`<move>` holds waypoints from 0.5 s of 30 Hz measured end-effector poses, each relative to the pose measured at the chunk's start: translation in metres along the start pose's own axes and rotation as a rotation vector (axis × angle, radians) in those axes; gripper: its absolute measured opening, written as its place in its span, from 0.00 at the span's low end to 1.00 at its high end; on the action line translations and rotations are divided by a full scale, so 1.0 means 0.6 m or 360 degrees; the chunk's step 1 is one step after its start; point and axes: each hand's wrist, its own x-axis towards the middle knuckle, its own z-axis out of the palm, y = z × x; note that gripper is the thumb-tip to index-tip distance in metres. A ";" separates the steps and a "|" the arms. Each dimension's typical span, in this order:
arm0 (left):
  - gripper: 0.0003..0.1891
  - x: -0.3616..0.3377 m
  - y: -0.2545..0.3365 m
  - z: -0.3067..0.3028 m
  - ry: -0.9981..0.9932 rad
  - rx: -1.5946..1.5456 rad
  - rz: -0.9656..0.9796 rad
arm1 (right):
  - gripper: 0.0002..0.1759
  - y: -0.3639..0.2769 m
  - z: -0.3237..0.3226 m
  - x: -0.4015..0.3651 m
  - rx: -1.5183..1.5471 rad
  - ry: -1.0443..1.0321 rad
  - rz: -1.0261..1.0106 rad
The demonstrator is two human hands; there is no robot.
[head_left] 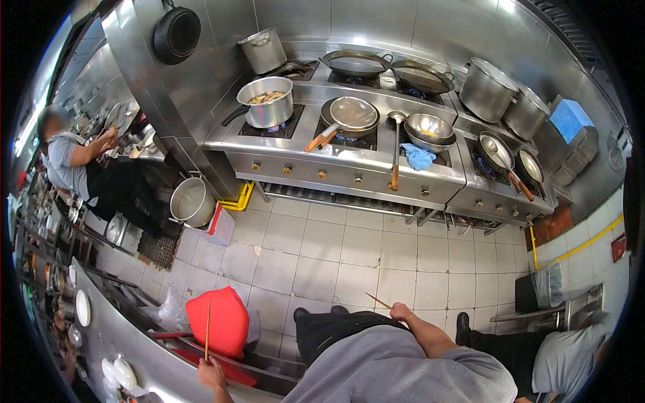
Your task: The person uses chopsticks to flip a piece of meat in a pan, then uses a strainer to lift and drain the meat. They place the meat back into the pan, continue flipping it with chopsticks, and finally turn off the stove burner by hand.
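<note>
Out to the left, my left hand [211, 373] is closed around the lower end of a thin wooden stick [208, 326], much like a long chopstick, which points upward in front of a red cloth or bag [222, 321]. My right hand [401, 312] grips a second thin wooden stick [377, 300], its tip pointing forward and left above the tiled floor. The two hands are far apart, and neither touches the stove [376, 173] ahead. Beneath the left hand runs a steel counter edge [158, 366].
On the stove stand a pot of food [270, 111], a covered pan [353, 113], a ladle [396, 144], a wok [430, 127] and a blue cloth [419, 156]. Flames show under some pans. One person [70, 158] works at left; another [564, 359] is close at right.
</note>
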 end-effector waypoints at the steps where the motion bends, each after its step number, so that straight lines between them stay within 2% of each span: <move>1: 0.13 0.000 -0.001 0.002 0.0008 -0.0006 0.0000 | 0.17 0.001 0.001 0.001 0.0004 0.0015 -0.0009; 15: 0.13 0.003 -0.010 0.013 -0.0025 -0.0029 0.0006 | 0.16 0.001 0.001 0.007 -0.0048 -0.0014 -0.0047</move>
